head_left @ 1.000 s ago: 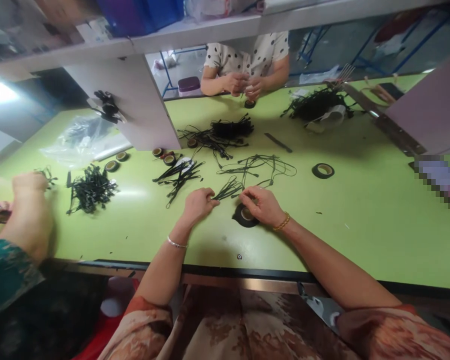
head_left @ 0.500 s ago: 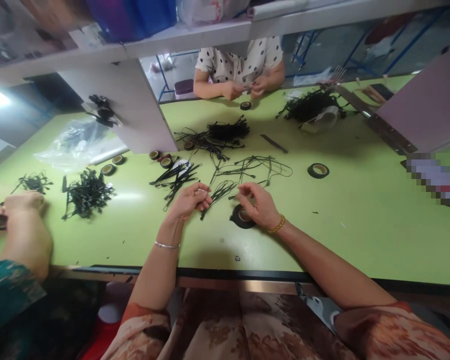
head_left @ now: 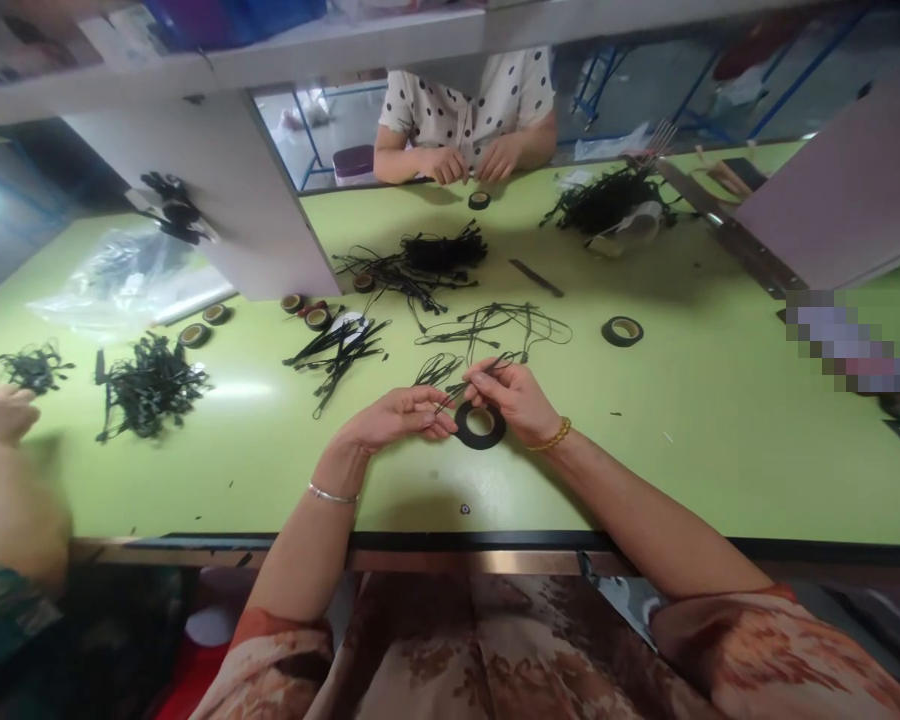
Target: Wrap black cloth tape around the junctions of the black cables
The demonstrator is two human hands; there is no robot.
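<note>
My left hand (head_left: 397,418) and my right hand (head_left: 511,398) meet above the green table (head_left: 720,440), both pinched on a thin bundle of black cords (head_left: 450,385) that runs between them. A black roll of tape (head_left: 480,425) lies flat on the table just below my fingers, touching neither hand that I can see. More loose black cords (head_left: 495,325) sprawl just beyond my hands.
Other tape rolls (head_left: 622,330) and cord piles (head_left: 148,383) lie around the table. A white shelf post (head_left: 217,200) stands at the back left. A person in a dotted top (head_left: 469,105) works opposite; another person's hand (head_left: 0,420) is at the far left.
My hands have drawn together and lifted the cord bundle off the table. The tape roll, earlier under my right hand, now lies uncovered. The view has tilted slightly down.
</note>
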